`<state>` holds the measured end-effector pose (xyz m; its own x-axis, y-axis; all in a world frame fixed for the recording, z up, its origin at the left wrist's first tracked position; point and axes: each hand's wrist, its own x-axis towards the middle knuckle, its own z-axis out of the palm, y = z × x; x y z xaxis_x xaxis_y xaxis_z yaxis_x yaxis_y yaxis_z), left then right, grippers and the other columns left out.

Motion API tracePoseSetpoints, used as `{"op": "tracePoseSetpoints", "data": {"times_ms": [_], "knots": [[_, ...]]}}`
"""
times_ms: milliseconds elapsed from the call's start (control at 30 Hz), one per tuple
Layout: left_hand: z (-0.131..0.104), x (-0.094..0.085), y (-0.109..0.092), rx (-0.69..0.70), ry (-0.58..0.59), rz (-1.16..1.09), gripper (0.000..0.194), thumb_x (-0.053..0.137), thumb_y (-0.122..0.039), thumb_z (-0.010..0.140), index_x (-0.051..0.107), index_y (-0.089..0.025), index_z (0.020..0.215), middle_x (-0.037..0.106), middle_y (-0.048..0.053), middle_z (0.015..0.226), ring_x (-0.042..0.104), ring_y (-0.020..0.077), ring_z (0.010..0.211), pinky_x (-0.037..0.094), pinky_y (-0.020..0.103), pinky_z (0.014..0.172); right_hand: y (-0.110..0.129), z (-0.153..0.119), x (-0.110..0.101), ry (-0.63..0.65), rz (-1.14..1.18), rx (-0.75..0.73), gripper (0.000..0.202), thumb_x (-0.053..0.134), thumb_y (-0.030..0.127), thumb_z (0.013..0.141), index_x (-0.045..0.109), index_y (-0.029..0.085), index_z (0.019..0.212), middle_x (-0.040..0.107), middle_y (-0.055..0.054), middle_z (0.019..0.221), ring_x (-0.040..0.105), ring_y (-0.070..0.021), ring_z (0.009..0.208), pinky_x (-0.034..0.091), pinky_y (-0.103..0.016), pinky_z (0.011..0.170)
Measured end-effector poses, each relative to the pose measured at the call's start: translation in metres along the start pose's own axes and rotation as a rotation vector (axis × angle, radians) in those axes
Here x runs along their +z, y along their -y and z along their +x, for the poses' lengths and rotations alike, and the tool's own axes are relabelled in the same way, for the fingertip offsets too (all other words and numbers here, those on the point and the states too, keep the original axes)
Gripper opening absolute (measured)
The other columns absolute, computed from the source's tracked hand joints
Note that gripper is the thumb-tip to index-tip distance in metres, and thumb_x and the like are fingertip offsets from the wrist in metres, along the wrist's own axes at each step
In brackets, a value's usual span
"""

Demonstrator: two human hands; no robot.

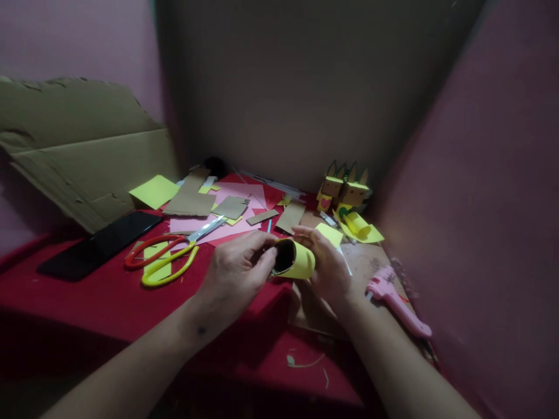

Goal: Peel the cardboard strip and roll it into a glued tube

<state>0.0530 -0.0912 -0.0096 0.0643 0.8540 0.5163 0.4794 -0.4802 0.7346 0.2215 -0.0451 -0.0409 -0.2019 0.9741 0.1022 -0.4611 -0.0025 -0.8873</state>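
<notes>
Between my hands is a short tube wrapped in yellow paper [302,263], its dark hollow end turned toward the left. My left hand [244,270] pinches the rim at that open end with thumb and fingers. On the other side, my right hand [325,262] curves round the far end of the tube, its fingers partly hidden behind it. Scissors [174,250] with one red and one yellow handle lie left of my left hand, blades slightly apart. A pink glue gun [399,299] rests on cardboard, right of my right forearm.
A black phone [100,244] lies at the left, before a large leaning cardboard sheet [87,145]. Cardboard and paper scraps [231,206] cover the table's middle. Small cardboard figures with pointed ears [345,189] stand at the back right. Walls close in the red-covered table [244,361].
</notes>
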Motion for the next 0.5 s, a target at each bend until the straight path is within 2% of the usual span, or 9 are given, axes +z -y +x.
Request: {"op": "tracePoseSetpoints", "data": {"times_ms": [100,167,200,233,300,400,500], "knots": [[0.001,-0.001,0.002,-0.031,0.016,-0.031,0.017,0.054,-0.023,0.085,0.07,-0.019,0.09,0.066,0.0,0.063,0.06,0.013,0.054,0.046,0.021,0.046,0.021,-0.006,-0.006,0.133,-0.386,-0.293,0.057,0.075,0.047,0.069,0.057,0.025,0.119,0.063,-0.005,0.109,0.059,-0.0229,0.103,0.047,-0.037,0.09],[0.001,-0.001,0.002,-0.062,0.039,-0.044,0.018,0.054,-0.023,0.085,0.07,-0.018,0.089,0.066,0.0,0.064,0.058,0.0114,0.049,0.046,0.02,0.044,0.03,-0.014,-0.004,0.238,-0.799,-0.454,0.075,0.08,0.042,0.065,0.047,0.028,0.131,0.059,-0.007,0.12,0.054,-0.0267,0.111,0.044,-0.042,0.094],[0.001,-0.002,0.002,-0.079,0.047,-0.052,0.017,0.054,-0.023,0.085,0.07,-0.017,0.089,0.066,0.0,0.065,0.058,0.0108,0.048,0.047,0.02,0.044,0.03,-0.018,-0.001,0.265,-1.004,-0.561,0.081,0.081,0.042,0.065,0.043,0.027,0.135,0.058,-0.009,0.121,0.054,-0.028,0.109,0.045,-0.045,0.092],[0.002,-0.002,0.001,-0.097,0.05,-0.065,0.017,0.055,-0.024,0.085,0.07,-0.017,0.089,0.066,0.001,0.066,0.059,0.0105,0.048,0.048,0.02,0.044,0.028,-0.022,0.003,0.267,-1.205,-0.676,0.085,0.081,0.043,0.064,0.04,0.023,0.137,0.059,-0.011,0.119,0.055,-0.0296,0.104,0.046,-0.047,0.088],[0.002,-0.003,-0.001,-0.138,0.053,-0.108,0.016,0.056,-0.024,0.084,0.069,-0.017,0.089,0.066,0.0,0.068,0.059,0.0102,0.047,0.049,0.02,0.045,0.019,-0.027,0.011,0.115,-1.47,-0.879,0.082,0.078,0.04,0.069,0.038,0.016,0.136,0.059,-0.015,0.113,0.054,-0.0324,0.1,0.045,-0.052,0.087],[0.004,-0.004,-0.004,-0.214,0.091,-0.209,0.014,0.057,-0.026,0.084,0.068,-0.018,0.087,0.063,-0.003,0.06,0.058,0.0099,0.044,0.047,0.019,0.043,0.002,-0.029,0.017,0.008,-1.586,-1.024,0.069,0.068,0.034,0.079,0.034,0.013,0.135,0.06,-0.017,0.11,0.056,-0.0311,0.096,0.047,-0.051,0.086],[0.005,-0.006,-0.007,-0.281,0.16,-0.294,0.014,0.058,-0.029,0.085,0.065,-0.018,0.084,0.059,-0.004,0.054,0.057,0.01,0.042,0.045,0.019,0.041,-0.006,-0.029,0.016,-0.036,-1.539,-0.982,0.054,0.06,0.024,0.083,0.037,0.016,0.131,0.062,-0.014,0.104,0.06,-0.0285,0.09,0.052,-0.045,0.077]]}}
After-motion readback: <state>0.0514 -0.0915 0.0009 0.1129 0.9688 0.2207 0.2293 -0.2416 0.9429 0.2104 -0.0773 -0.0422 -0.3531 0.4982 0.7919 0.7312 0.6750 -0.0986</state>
